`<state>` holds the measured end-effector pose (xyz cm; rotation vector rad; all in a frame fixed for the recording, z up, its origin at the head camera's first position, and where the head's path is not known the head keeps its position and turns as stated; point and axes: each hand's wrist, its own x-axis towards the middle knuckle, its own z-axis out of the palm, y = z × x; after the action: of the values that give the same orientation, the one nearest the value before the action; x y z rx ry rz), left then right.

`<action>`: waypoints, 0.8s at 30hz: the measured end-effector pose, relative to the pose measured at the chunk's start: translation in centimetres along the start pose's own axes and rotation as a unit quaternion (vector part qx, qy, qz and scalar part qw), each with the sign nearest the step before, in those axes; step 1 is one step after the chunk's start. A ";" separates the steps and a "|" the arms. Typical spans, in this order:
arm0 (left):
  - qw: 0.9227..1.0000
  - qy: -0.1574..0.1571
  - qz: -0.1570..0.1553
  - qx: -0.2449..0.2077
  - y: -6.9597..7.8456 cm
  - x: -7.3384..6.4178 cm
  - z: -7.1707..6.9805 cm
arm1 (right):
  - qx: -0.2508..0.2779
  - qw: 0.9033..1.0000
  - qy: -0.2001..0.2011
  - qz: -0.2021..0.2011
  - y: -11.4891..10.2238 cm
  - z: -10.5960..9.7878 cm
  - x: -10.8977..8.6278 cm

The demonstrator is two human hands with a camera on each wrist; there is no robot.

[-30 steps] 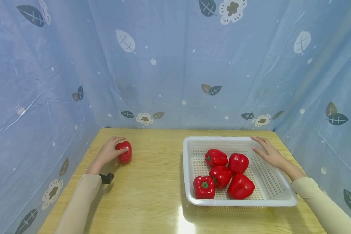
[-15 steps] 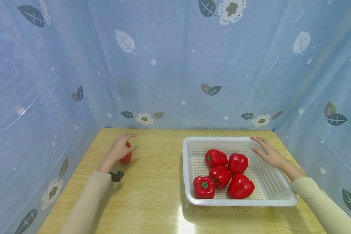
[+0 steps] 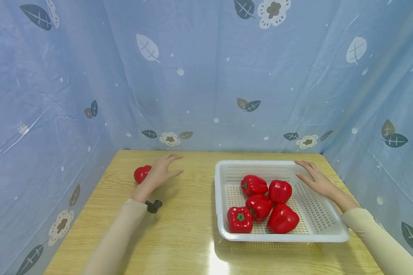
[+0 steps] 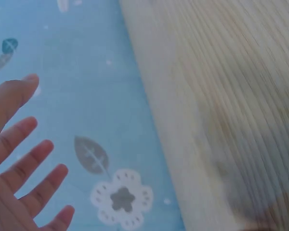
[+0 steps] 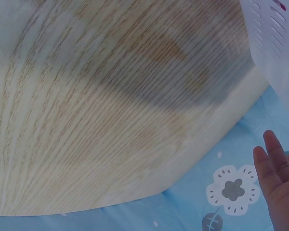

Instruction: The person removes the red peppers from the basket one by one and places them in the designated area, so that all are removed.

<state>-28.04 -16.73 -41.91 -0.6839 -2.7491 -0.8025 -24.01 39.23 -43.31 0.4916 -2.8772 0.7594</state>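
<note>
1. Right now the left hand (image 3: 160, 172) hovers over the table (image 3: 187, 214), thumb and fingers spread wide, with nothing held between them; the left wrist view shows the same bare, parted fingers.
2. The right hand (image 3: 316, 180) lies at the far right corner of the white basket (image 3: 282, 238), fingers extended and holding nothing; whether they touch the rim, I cannot tell.
3. Just behind the left hand, partly hidden by it, one red pepper (image 3: 142, 174) sits on the table, well apart from the basket.
4. Inside the basket are five more: a far left pepper (image 3: 254, 185), a far right pepper (image 3: 280, 191), a middle pepper (image 3: 259, 207), a near left pepper (image 3: 240, 220) and a near right pepper (image 3: 283, 219).
5. Judging from this layout, the work is partway: one pepper is outside, five are inside. Which way they are being moved, these views do not settle, so what counts as left stays uncertain.
6. Beyond the table hangs blue patterned cloth (image 3: 196, 76).
</note>
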 end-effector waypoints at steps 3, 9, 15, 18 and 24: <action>1.000 -0.004 0.017 0.002 1.0 0.4 0.4 | 0.001 1.000 0.000 0.000 0.0 0.0 0.0; 0.998 -0.002 0.064 0.002 2.7 1.0 1.5 | 0.001 1.000 0.001 -0.002 0.1 0.1 0.0; 0.994 0.006 0.110 -0.001 4.2 1.4 2.9 | 0.003 1.000 0.000 -0.002 0.0 0.1 0.0; 0.993 0.007 0.120 -0.011 4.9 1.5 3.4 | 0.002 1.000 0.001 -0.002 0.0 0.0 0.0; 0.991 -0.019 0.125 -0.041 7.1 1.5 4.0 | 0.002 1.000 0.003 0.002 -0.1 0.0 0.0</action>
<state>-26.14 -8.68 -41.54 -1.0443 -2.6023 -0.8571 -24.02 39.20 -43.25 0.4831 -2.8732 0.7661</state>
